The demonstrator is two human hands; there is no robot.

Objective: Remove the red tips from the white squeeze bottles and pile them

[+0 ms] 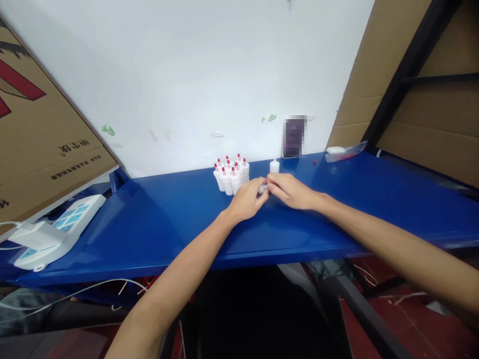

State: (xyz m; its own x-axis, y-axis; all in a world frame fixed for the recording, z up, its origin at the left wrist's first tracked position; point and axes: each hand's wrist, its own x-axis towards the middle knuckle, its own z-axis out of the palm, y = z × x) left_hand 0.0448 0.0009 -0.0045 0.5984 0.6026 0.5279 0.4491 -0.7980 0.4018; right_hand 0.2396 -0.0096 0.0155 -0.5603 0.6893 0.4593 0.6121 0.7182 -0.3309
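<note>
Small bottle [262,189] in the left hand [245,200]

So it's just right of the red-capped bottles [228,182] bunched on the worktop [160,224], gripped by the left. Right hand [294,191] has its fingers at one end, can't tell what they pinch. An uncapped bottle [274,168] stands right of the bunch too.

No text is reading clearly. The cardboard box [45,129] at left is carrying dark Chinese-looking print, too blurred to make out: one larger line [74,145], a small circled mark [62,154] sitting just below it, a longer smaller row [76,167] running underneath, plus partial characters [3,203] showing at the far-left edge.
</note>
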